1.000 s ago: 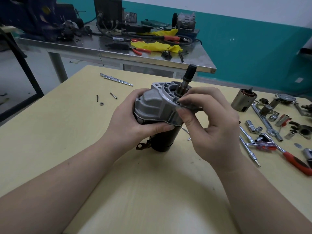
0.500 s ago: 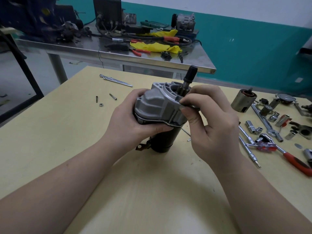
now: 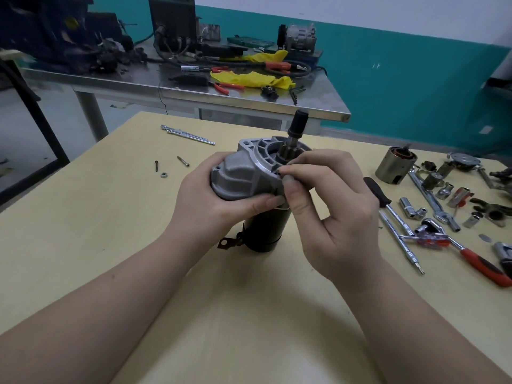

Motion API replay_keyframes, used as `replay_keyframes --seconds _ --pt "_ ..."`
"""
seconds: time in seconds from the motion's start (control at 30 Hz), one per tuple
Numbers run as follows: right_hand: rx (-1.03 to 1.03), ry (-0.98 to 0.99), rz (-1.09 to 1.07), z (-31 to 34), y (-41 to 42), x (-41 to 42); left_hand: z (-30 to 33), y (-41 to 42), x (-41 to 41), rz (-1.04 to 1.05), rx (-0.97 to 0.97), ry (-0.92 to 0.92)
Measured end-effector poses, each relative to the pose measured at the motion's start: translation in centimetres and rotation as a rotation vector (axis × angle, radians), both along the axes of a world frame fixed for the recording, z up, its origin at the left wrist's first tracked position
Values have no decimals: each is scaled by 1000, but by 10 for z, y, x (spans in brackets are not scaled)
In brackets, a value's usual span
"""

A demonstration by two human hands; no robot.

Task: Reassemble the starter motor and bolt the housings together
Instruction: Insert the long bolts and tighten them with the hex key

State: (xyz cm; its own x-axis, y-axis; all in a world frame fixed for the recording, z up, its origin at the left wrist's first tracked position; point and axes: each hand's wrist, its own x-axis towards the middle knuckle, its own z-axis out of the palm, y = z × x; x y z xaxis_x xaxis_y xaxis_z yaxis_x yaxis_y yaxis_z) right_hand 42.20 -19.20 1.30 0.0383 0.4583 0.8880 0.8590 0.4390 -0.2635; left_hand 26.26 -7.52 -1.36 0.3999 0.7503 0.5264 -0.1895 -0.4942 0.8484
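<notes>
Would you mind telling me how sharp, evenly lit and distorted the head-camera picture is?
Head view: soft, even light, with a faint shadow under the forearms on the wooden table; starter motor and both hands reasonably sharp; the steel bench behind is softer, with dull glare; wide-angle bending curves the table edges and the wall's teal band.

Evenly, softly lit from overhead. Faint diffuse shadows on the yellow table (image 3: 97, 223) beneath the forearms at lower centre. Dull sheen along the steel bench (image 3: 249, 102) near the top. Wide-angle bending at the edges; upper-left clutter dark and smeared.
</notes>
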Motion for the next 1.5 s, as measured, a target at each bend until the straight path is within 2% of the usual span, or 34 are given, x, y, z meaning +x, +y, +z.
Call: replay_keyframes --seconds 0.2,0.4,0.5,0.53,0.57,0.63,0.7,0.73,0.8,0.93,1.07,1.13,1.2,1.23,1.27,1.33,1.4,1.5 --pt "-31 -63 -66 2 -2 -8 2 5 -7 -21 10 56" --pt "-66 -6 -29 8 -18 -3 2 5 -10 -15 15 43" --pt "-87 106 -243 13 -39 33 1 4 -8 -12 -8 37" --pt "-166 178 -367 19 -45 53 1 4 -7 -21 -2 48" --pt "-334 224 -515 25 -48 72 1 5 -7 -29 6 62" --pt "-843 119 -789 27 -47 99 3 4 -6 -44 18 80" --pt "-1264 -25 -881 16 -42 109 5 3 -5 -58 33 81" --pt "-1373 -52 -881 8 -39 110 6 2 -5 -63 38 76" --pt "-1444 -65 -889 -3 -34 113 7 -1 -5 -55 44 58" --pt "-1449 -85 -925 -3 -31 120 7 -2 -2 -27 40 26" --pt "-1415 144 -853 4 -41 129 8 -2 -2 -40 71 24" --pt "-1147 444 -663 16 -46 130 9 -2 -3 -46 80 20" --pt "-684 717 -277 32 -50 115 10 -3 -3 -54 75 10" --pt "-490 759 -57 42 -50 103 10 -4 -2 -54 71 4" --pt "-365 756 137 51 -48 90 10 -4 -2 -50 68 -1" --pt "-280 704 370 67 -37 62 9 -4 -2 -33 65 -5" --pt "-292 611 424 76 -18 40 9 -4 -1 -26 52 -7" --pt "-281 474 384 75 5 19 8 -4 -1 -26 50 -11"
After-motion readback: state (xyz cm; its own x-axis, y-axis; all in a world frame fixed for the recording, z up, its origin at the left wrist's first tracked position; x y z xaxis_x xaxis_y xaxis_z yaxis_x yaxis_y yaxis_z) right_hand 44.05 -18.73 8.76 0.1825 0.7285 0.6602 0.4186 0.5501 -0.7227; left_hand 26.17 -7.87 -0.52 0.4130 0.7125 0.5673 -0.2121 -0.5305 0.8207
